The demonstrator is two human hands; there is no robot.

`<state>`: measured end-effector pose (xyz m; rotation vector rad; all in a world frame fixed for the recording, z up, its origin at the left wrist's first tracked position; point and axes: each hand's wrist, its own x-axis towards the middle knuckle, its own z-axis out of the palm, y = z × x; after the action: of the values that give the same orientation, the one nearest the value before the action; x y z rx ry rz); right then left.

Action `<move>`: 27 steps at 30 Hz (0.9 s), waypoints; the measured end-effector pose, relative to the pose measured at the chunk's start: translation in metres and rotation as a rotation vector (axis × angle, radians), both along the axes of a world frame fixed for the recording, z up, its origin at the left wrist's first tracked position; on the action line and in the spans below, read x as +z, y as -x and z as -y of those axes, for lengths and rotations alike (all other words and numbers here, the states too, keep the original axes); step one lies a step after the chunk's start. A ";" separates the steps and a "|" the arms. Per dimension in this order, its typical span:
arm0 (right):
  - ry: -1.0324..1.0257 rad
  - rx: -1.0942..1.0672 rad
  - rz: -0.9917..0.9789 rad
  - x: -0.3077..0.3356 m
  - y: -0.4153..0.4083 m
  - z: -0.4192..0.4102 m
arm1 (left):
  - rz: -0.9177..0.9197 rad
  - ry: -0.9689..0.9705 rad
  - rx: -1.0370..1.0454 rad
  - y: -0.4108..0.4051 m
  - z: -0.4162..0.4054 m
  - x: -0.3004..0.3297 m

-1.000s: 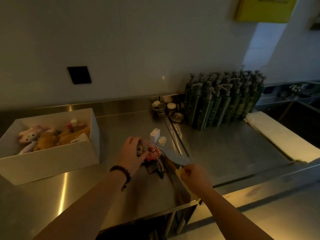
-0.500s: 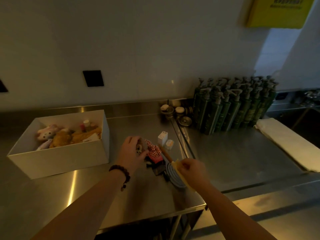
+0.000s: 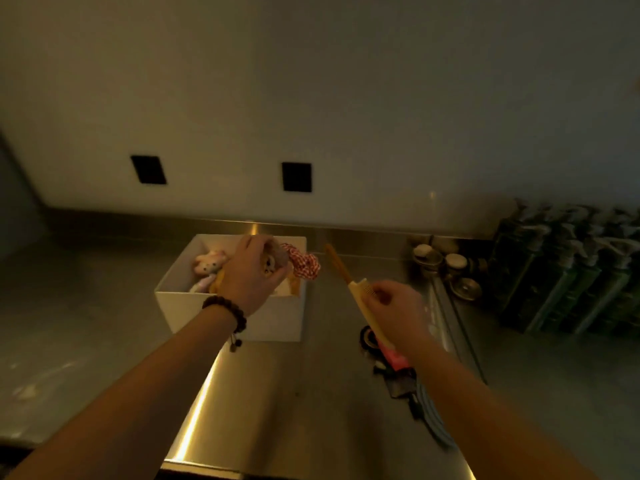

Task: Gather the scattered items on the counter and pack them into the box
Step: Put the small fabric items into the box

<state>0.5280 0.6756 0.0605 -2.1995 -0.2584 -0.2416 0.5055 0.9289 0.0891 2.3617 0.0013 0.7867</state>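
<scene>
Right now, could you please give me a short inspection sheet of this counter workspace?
Surface: steel counter, dimly lit, with a bright glare stripe.
Job's things: white box holds plush toys; pink item and dark bits remain on the counter.
Clutter: green pump bottles and small jars at the back right.
Grippers: left hand holds a red-checked plush over the box; right hand holds a yellow comb.
Cables: nothing seen.
Surroundings: pale wall, two black wall plates.
</scene>
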 end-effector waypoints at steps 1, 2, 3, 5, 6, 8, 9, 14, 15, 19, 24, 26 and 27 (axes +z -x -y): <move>-0.004 0.033 0.006 0.003 -0.006 -0.014 | -0.034 0.004 0.009 0.000 -0.019 0.001; -0.003 0.068 0.008 0.005 -0.011 -0.028 | -0.078 0.016 0.013 -0.001 -0.038 0.001; -0.004 0.106 0.004 0.007 -0.016 -0.041 | -0.119 0.027 0.019 -0.001 -0.057 0.001; -0.021 0.181 -0.008 0.010 -0.026 -0.068 | -0.157 0.030 0.050 -0.002 -0.093 -0.002; -0.033 0.208 -0.015 0.011 -0.031 -0.081 | -0.160 0.031 0.064 -0.004 -0.110 -0.005; -0.050 0.253 -0.039 0.010 -0.042 -0.105 | -0.190 0.021 0.083 -0.009 -0.140 -0.011; -0.051 0.271 -0.050 0.008 -0.047 -0.116 | -0.229 0.009 0.090 -0.012 -0.154 -0.015; -0.053 0.255 -0.112 -0.002 -0.073 -0.161 | -0.583 -0.056 -0.031 -0.028 -0.204 -0.041; -0.032 0.247 -0.104 -0.002 -0.077 -0.168 | -0.635 -0.116 -0.077 -0.030 -0.211 -0.046; 0.021 0.270 -0.079 0.002 -0.088 -0.193 | -0.682 -0.107 -0.087 -0.037 -0.231 -0.060; 0.238 0.360 -0.130 0.000 -0.106 -0.230 | -0.630 0.021 -0.109 -0.042 -0.232 -0.067; 0.377 0.421 -0.184 -0.010 -0.113 -0.241 | -0.640 -0.017 -0.099 -0.044 -0.228 -0.076; 0.438 0.451 -0.228 -0.017 -0.116 -0.246 | -0.637 -0.036 -0.084 -0.044 -0.228 -0.082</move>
<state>0.6439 0.9212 0.0437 -2.4915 -0.7207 0.3450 0.5495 1.1566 0.0075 2.5265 0.1548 -0.0284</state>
